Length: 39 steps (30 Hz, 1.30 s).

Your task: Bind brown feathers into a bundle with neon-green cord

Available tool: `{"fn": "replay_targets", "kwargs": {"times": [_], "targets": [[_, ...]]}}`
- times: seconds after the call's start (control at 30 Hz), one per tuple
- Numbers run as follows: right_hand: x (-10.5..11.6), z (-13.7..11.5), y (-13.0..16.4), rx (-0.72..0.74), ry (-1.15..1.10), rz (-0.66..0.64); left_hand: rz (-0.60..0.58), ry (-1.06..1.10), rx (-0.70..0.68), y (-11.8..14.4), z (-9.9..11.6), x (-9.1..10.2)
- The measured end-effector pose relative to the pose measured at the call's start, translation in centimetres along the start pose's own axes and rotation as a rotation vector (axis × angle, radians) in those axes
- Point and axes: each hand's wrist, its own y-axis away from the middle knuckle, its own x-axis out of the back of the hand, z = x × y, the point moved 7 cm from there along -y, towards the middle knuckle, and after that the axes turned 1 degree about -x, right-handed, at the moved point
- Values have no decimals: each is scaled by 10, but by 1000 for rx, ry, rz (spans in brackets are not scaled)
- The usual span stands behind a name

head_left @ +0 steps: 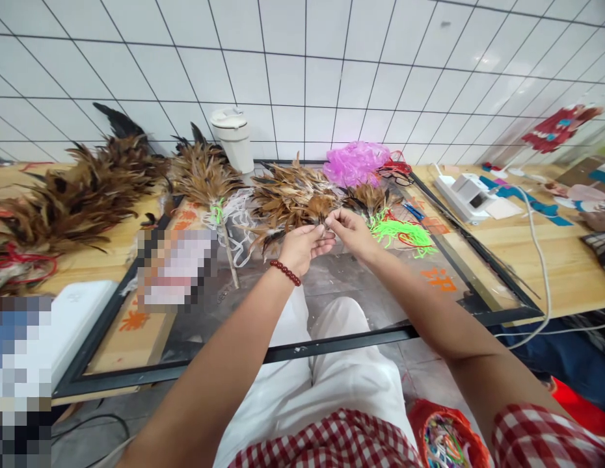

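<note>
Feathers (pixel 318 209), a small brown tuft, sit over the glass-topped table (pixel 332 338) just before the loose feather pile (pixel 287 192), pinched between left hand (pixel 302 247) and right hand (pixel 349 229), fingertips closed, seemingly to keep the quills bunched together.

Feathers (pixel 287 195) soft, matt; table (pixel 566 273) bare wood w/ glossy glass top (pixel 351 305); wall tiles (pixel 332 65) glazed.

bare glass tabletop (pixel 341 305) lies open near the body; feather pile (pixel 287 195) and green cords (pixel 403 231) crowd beyond.
</note>
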Motion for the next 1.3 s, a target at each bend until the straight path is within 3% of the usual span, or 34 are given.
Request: {"fn": "replay_targets", "kwargs": {"times": [0.13,0.23,0.4,0.5,0.6,0.7,0.77,0.97,1.03,1.2,1.3], "targets": [[5,-4,-3,72,191,-18,-66,-44,6,1,-1,-4],[16,-9,-5,78,471,-49,2,3,-107,-2,8,3],[9,-2,8,-86,721,-456,184,144,-240,-7,19,22],[-3,-2,14,-87,736,-557,235,157,-253,-9,19,27],[-3,-3,8,-8,783,-460,238,153,-264,-9,19,28],[23,0,-4,21,925,-129,230,150,-278,-9,18,28],[35,3,-6,54,1062,-2,230,138,-286,-9,17,28],[23,7,-1,224,1253,-235,223,101,-289,-9,15,26],[27,3,-3,198,1239,-207,224,104,-293,-8,15,26],[47,3,-8,138,1166,4,228,110,-289,-8,16,26],[42,11,-8,131,1159,-42,230,112,-286,-9,15,27]]}}
